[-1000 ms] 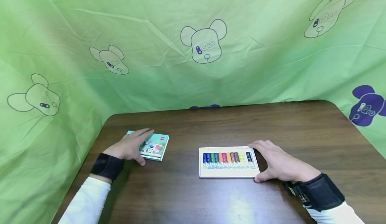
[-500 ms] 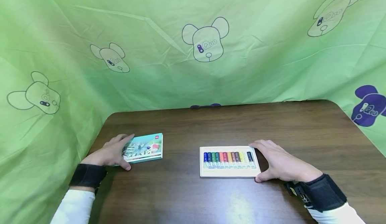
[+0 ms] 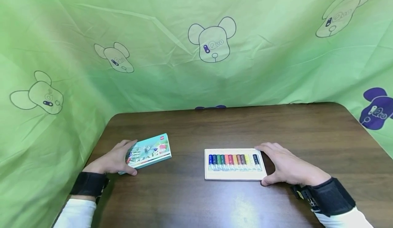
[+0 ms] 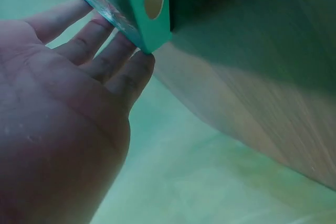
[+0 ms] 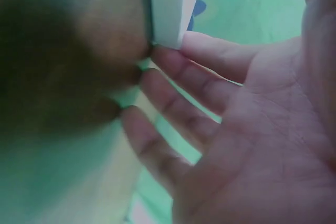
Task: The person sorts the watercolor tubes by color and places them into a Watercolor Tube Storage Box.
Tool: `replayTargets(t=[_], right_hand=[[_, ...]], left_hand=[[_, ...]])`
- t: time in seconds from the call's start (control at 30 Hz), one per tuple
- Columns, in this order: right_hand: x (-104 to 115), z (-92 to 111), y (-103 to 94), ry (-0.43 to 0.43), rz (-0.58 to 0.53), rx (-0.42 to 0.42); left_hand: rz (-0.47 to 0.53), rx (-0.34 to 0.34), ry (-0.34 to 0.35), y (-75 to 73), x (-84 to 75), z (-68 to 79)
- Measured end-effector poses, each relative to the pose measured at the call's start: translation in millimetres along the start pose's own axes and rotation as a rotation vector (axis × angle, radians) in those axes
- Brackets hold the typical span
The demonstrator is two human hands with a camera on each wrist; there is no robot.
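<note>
In the head view my left hand point(image 3: 115, 158) holds a flat teal carton point(image 3: 150, 149) with a printed picture on top, thumb on its near edge and fingers at the far edge. The carton lies at a slant, its right end farther back. In the left wrist view its end panel shows a round hole, and fingertips point(image 4: 139, 66) touch the lower edge. My right hand point(image 3: 284, 166) spans the right end of a white tray point(image 3: 234, 177), thumb at the near corner and fingers at the far one. Several colored paint tubes point(image 3: 234, 161) lie in a row inside it.
The brown wooden table point(image 3: 190, 200) carries both things, with a gap of tabletop between carton and tray. A green cloth point(image 3: 159, 85) printed with bear heads hangs behind the table and along its left side.
My left hand has slid from over the carton to its left end. The carton shifted left, then turned so its right end points farther back. The right hand and tray stay nearly still.
</note>
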State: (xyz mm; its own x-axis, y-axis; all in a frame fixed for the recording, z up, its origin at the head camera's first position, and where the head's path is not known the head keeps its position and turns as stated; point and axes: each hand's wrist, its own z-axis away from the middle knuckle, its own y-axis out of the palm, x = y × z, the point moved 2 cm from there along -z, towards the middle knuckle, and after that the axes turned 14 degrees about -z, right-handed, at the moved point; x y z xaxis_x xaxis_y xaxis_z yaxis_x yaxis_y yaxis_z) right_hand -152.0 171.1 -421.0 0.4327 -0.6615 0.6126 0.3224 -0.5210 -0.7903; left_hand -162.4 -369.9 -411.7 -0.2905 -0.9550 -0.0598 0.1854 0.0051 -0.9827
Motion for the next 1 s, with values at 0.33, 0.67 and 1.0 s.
replayTargets(t=[0.33,0.67,1.0], right_hand=[[17.3,-3.3,12.3,-0.032,-0.037,-0.005],[16.5,-8.4,20.7,-0.045,0.029,-0.026],[13.4,-9.9,22.3,-0.055,0.034,-0.039]], left_hand=[[-0.013,-0.012,0.008,1.3,-16.5,-0.9],[-0.052,-0.072,0.101,-2.0,-34.1,-5.3],[-0.101,-0.065,0.182,1.7,-62.2,-12.8]])
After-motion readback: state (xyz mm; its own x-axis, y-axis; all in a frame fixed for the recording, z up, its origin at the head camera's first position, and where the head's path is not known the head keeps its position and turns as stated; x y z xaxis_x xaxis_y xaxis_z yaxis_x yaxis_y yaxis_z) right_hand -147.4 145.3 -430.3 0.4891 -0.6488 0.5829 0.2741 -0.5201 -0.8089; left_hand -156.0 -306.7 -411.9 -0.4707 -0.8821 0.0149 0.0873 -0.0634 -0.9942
